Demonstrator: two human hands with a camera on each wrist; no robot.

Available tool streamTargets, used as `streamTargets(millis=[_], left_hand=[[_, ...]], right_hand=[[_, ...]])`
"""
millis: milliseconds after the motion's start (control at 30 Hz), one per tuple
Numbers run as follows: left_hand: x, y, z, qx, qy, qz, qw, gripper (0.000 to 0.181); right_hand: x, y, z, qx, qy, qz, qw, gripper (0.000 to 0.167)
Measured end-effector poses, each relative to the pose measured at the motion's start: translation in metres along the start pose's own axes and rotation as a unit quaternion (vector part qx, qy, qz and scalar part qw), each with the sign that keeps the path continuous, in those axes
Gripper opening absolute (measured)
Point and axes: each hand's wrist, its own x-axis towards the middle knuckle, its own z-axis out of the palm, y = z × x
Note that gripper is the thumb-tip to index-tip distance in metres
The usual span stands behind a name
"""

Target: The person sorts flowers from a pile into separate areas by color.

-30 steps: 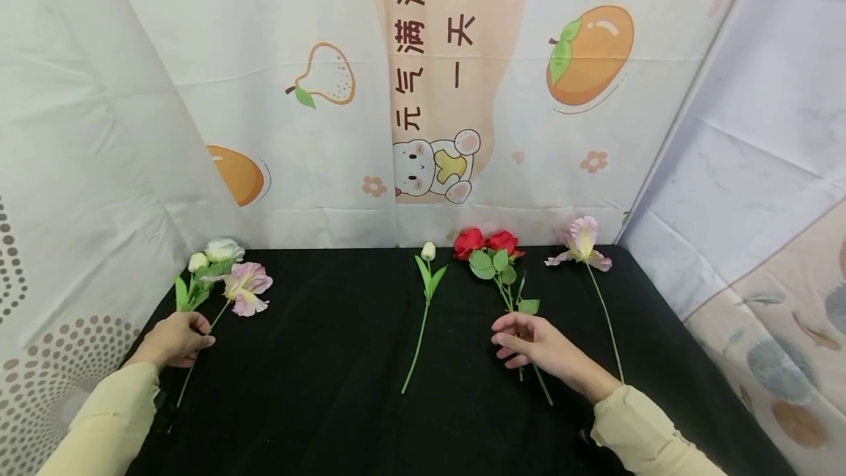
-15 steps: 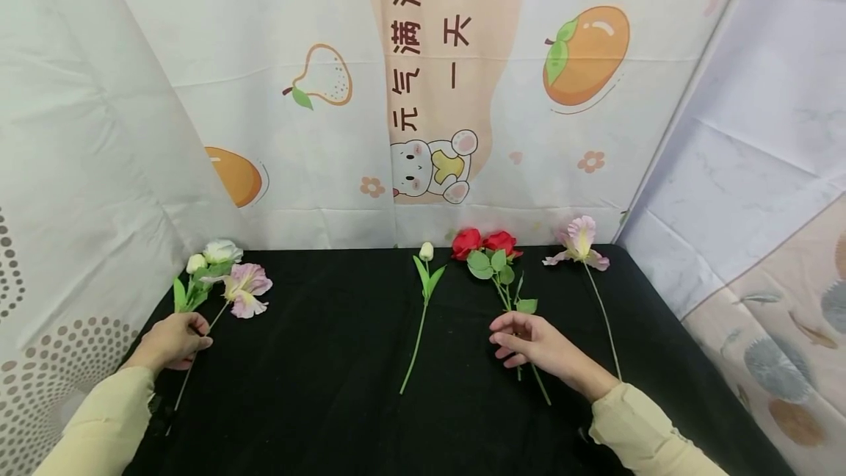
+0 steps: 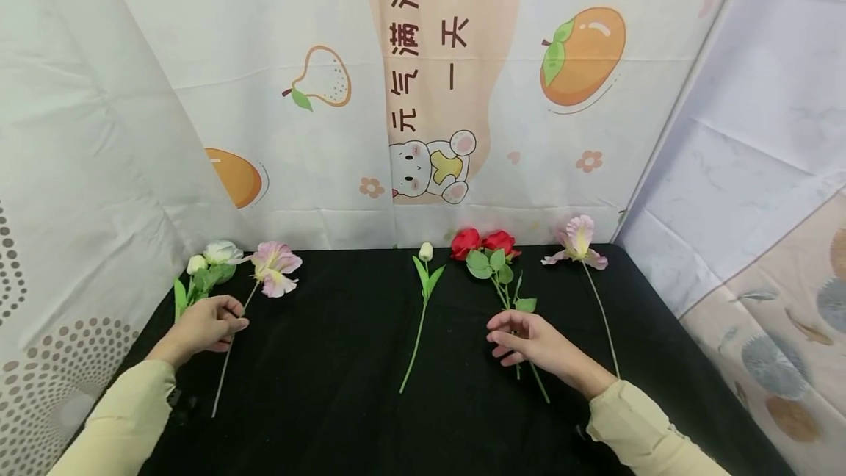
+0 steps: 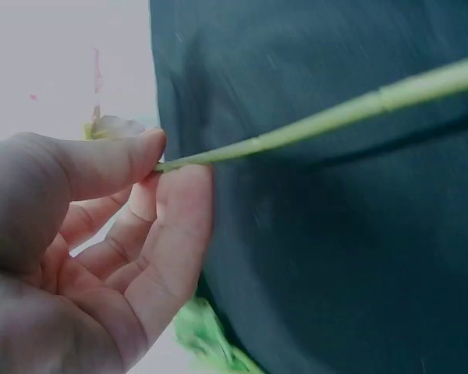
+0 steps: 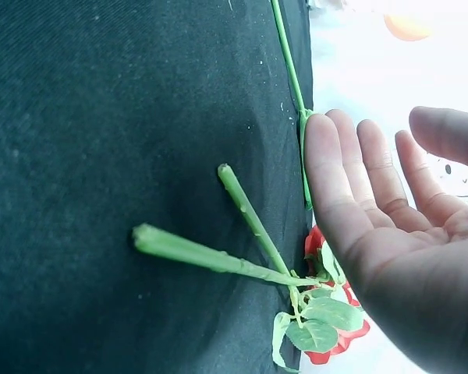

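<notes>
Left hand point(image 3: 203, 325) pinches a thin stem point(image 3: 223, 380), black cloth point(image 3: 317, 358) ending close leftward; right hand point(image 3: 537, 346), relaxed, hovers over rose stems point(image 3: 538, 383).

Pale-yellow sleeves point(image 3: 117, 411) (softly creased), bunched cuffs point(image 3: 609, 411)

Black tablecloth point(image 3: 330, 417) bordered behind by a white curtain point(image 3: 264, 6) printed with mangoes point(image 3: 591, 57), a pear outline point(image 3: 330, 83) and sideways Chinese characters point(image 3: 405, 39); left, a white drape point(image 3: 66, 109) with brown dots point(image 3: 92, 355); right, a pale marbled drape point(image 3: 747, 123). Lighting diffuse.
</notes>
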Motion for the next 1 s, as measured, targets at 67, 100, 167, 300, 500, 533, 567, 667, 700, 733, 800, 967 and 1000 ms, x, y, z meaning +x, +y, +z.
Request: streamTargets(millis=[67,100,167,300,500,533,567,667,700,733,800,967,1000], left_hand=[[0.003,0.008,0.007,-0.013,-0.003,0.009,0.9999,0.018],[0.005,0.013,0.011,-0.019,-0.004,0.013,0.9997,0.019],[0.007,0.022,0.019,-0.028,-0.007,0.022,0.9993,0.019],[0.012,0.042,0.035,-0.044,-0.009,0.038,0.9983,0.019],[0.022,0.069,0.056,-0.086,-0.019,0.060,0.9943,0.022],[0.023,0.073,0.059,-0.093,-0.020,0.062,0.9935,0.022],[0.025,0.078,0.062,-0.100,-0.021,0.066,0.9926,0.022],[0.031,0.091,0.073,-0.119,-0.024,0.076,0.9896,0.022],[0.032,0.096,0.077,-0.125,-0.025,0.080,0.9886,0.022],[0.034,0.100,0.080,-0.131,-0.026,0.082,0.9876,0.022],[0.037,0.108,0.089,-0.141,-0.029,0.085,0.9859,0.021],[0.043,0.128,0.109,-0.166,-0.045,0.103,0.9797,0.022],[0.044,0.133,0.113,-0.172,-0.048,0.107,0.9781,0.023]], right_hand=[[0.000,-0.001,0.001,0.001,0.000,0.001,1.0000,0.046],[-0.001,-0.001,0.001,0.002,-0.001,0.001,1.0000,0.046],[-0.001,-0.001,0.001,0.003,-0.002,0.001,1.0000,0.046],[-0.001,-0.002,0.003,0.004,-0.004,0.000,1.0000,0.045],[-0.001,-0.007,0.008,0.011,-0.010,0.002,0.9999,0.045],[0.000,-0.008,0.009,0.012,-0.011,0.002,0.9999,0.045],[0.000,-0.009,0.011,0.013,-0.012,0.001,0.9999,0.045],[0.001,-0.012,0.015,0.012,-0.014,-0.001,0.9998,0.043],[0.002,-0.013,0.017,0.010,-0.015,-0.003,0.9998,0.043],[0.003,-0.015,0.019,0.008,-0.016,-0.005,0.9998,0.042],[0.004,-0.017,0.022,0.007,-0.019,-0.008,0.9998,0.042],[0.008,-0.023,0.029,0.010,-0.024,-0.014,0.9996,0.039],[0.009,-0.024,0.030,0.010,-0.026,-0.016,0.9995,0.038]])
